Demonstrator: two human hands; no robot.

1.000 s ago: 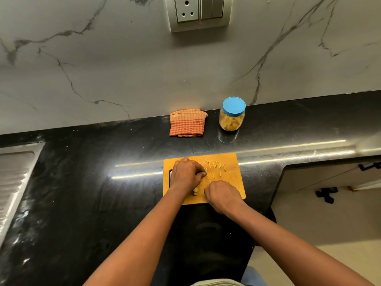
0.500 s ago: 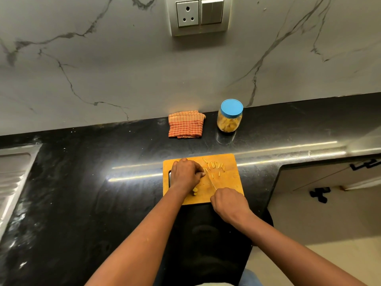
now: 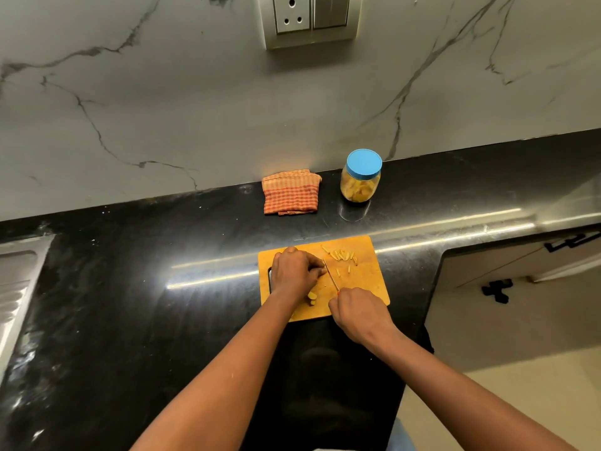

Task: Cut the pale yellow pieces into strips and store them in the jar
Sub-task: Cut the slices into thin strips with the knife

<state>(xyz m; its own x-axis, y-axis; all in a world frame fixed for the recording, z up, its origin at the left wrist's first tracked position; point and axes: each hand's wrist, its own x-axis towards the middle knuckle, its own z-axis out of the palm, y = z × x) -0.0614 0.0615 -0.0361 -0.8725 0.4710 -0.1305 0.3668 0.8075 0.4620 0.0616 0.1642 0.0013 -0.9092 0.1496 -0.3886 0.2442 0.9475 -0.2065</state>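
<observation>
R hand (image 3: pixel 359 315) on knife (image 3: pixel 330 275) (L (image 3: pixel 294 271) curled)

- The cutting board (image 3: pixel 374 288) lies on the counter (image 3: pixel 130 320) at its front edge.
- The cloth (image 3: pixel 291 192) and the jar (image 3: pixel 360 182) stand behind the board against the wall, with the jar to the right of the cloth.
- The strips (image 3: pixel 341 255) lie on the board's far right part.
- The uncut pieces (image 3: pixel 312 298) lie on the board near its front edge, beside the left hand (image 3: pixel 294 271).
- The knife (image 3: pixel 330 275), held by the right hand (image 3: pixel 359 312), lies between the left hand and the strips.
- The sink (image 3: pixel 16 288) is at the far left.

Head-worn view, down over counter (image 3: pixel 130 320)
</observation>
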